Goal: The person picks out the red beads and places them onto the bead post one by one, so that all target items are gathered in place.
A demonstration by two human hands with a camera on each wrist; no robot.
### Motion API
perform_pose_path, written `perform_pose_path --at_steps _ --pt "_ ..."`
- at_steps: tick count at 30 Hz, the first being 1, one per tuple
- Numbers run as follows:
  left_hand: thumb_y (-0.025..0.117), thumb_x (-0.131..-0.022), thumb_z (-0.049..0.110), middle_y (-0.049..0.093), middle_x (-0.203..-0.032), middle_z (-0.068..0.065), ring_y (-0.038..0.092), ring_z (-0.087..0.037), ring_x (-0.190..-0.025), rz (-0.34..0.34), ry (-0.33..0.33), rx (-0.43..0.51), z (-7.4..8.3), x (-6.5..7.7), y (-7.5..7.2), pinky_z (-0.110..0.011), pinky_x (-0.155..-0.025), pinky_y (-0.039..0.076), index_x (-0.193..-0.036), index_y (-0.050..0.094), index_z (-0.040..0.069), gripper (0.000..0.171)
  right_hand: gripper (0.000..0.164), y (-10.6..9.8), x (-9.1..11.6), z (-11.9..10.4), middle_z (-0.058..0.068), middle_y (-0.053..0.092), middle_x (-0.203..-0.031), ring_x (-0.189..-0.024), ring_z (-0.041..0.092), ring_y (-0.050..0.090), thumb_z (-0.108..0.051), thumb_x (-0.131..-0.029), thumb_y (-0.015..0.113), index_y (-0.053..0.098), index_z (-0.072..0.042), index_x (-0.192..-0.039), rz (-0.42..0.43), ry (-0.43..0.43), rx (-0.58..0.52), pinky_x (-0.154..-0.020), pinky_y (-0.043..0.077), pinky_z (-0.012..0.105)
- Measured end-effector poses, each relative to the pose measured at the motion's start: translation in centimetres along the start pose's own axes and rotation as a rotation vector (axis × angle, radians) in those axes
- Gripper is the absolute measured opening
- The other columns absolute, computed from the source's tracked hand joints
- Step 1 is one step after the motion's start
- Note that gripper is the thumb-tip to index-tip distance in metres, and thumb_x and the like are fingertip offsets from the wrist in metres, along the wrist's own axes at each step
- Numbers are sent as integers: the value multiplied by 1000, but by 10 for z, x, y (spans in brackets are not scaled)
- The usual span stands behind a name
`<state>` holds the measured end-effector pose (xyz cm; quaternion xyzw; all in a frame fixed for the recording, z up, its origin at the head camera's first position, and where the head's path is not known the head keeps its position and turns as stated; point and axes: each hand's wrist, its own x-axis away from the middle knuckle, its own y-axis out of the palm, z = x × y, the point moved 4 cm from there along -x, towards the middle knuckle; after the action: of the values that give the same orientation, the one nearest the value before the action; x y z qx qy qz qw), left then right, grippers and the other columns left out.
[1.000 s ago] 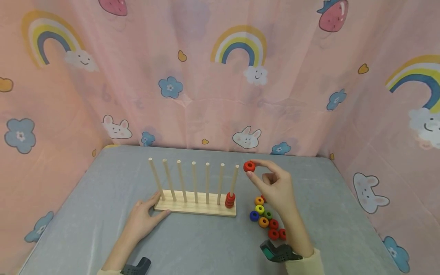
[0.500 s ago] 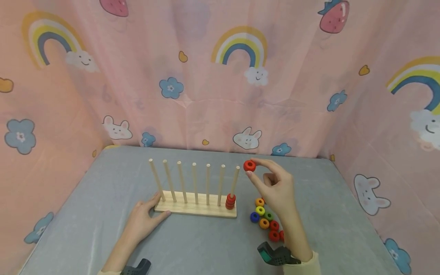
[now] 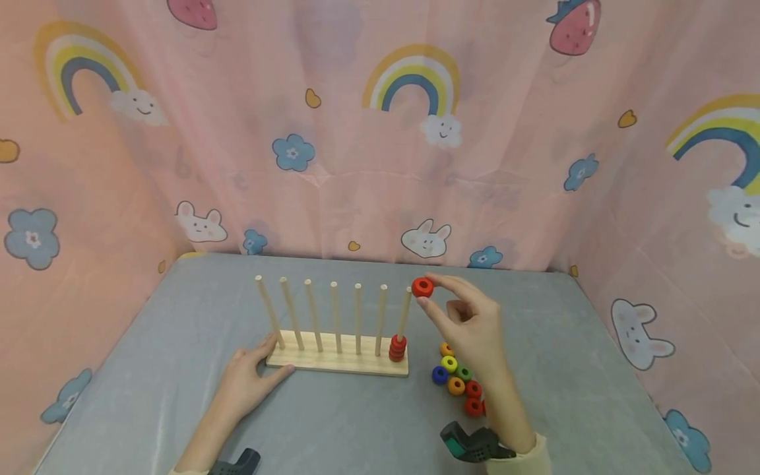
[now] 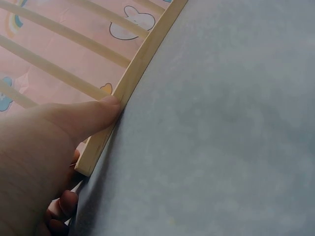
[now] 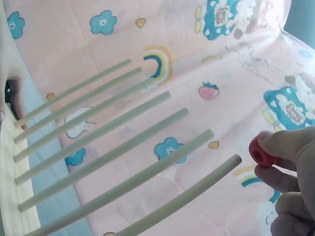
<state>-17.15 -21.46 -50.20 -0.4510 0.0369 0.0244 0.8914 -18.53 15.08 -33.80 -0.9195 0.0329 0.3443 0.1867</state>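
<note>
Between thumb and index finger of my right hand [image 3: 475, 323] is a pinched red bead [image 3: 422, 287] with a hole. It hangs beside the tip of the rightmost peg; in the right wrist view the bead [image 5: 262, 152] shows just past that peg's end [image 5: 236, 160]. The wooden peg rack [image 3: 344, 361] has a flat base with several upright pegs. Red beads [image 3: 398, 348] are stacked low on its rightmost peg; the other pegs are bare. My left hand [image 3: 245, 379] grips the base's left end, its thumb [image 4: 98, 115] along the front edge and fingers beyond the end.
Right of the rack, several loose beads lie in a cluster on the grey table, among them a yellow bead [image 3: 448, 364], a blue bead [image 3: 439, 375] and an orange bead [image 3: 456, 386]. My right forearm covers part of the cluster. A pink patterned curtain [image 3: 356, 191] hangs behind the table.
The right hand has shifted slightly left with the red bead, bringing it against the rightmost peg's tip in the head view. The left hand and the rack stay put.
</note>
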Motion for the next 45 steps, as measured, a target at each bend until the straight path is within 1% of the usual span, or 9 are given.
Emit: perform_pose_path --at_steps 3,10,16,21,28,33,39,43,45 --pt "83 -91 48 57 -155 -15 57 -29 -93 6 4 -4 -1 0 0 -46 -78 52 -152 57 2 80 40 3 0 1 8 70 -100 -42 8 28 5 -86 84 78 -5 -125 0 -13 -9 -40 24 23" --pt "84 -91 46 57 -155 -15 56 -29 -93 7 7 4 -1 1 0 -46 -79 52 -151 58 1 79 40 9 1 1 5 72 -102 -41 6 28 2 -88 84 79 -10 -126 -19 -16 -35 -39 24 23" --pt "83 -92 48 56 -156 -15 57 -31 -96 -6 -3 0 0 2 0 -49 -81 53 -152 57 2 80 39 11 3 5 4 72 -102 -41 6 28 -1 -90 84 79 -12 -127 -31 7 -30 -38 24 23" --pt "83 -92 48 56 -156 -14 57 -32 -97 -7 -3 -4 1 3 1 -50 -83 53 -152 57 3 80 38 14 4 9 5 72 -103 -41 7 27 -2 -91 83 78 -11 -127 -28 18 -28 -38 24 23" --pt "84 -91 46 58 -154 -15 57 -29 -93 0 0 -2 0 4 2 -48 -80 52 -151 58 1 79 37 17 6 12 6 71 -103 -42 7 28 -6 -92 83 78 -12 -129 -26 48 -12 -39 24 23" --pt "83 -91 47 58 -153 -16 58 -31 -94 0 0 -9 -1 4 3 -50 -82 53 -151 58 1 79 36 20 6 13 7 72 -103 -43 4 26 -5 -92 83 78 -11 -128 -34 32 -20 -39 24 23" --pt "84 -91 45 59 -152 -17 60 -36 -97 36 28 -9 0 1 1 -55 -85 54 -150 58 0 78 36 21 2 12 6 73 -104 -43 2 25 -5 -92 83 78 -11 -128 -35 25 -6 -40 23 23" --pt "85 -90 43 60 -150 -18 59 -34 -94 53 43 -8 2 0 0 -52 -81 53 -149 59 -1 77 36 21 1 13 6 72 -104 -43 4 26 -7 -92 84 78 -11 -128 -47 48 4 -40 23 23" --pt "85 -90 43 59 -150 -18 59 -35 -95 52 45 -10 1 1 0 -54 -84 53 -149 59 -1 77 36 21 2 13 6 73 -105 -43 5 26 -8 -92 84 78 -11 -128 -52 56 9 -41 23 23"
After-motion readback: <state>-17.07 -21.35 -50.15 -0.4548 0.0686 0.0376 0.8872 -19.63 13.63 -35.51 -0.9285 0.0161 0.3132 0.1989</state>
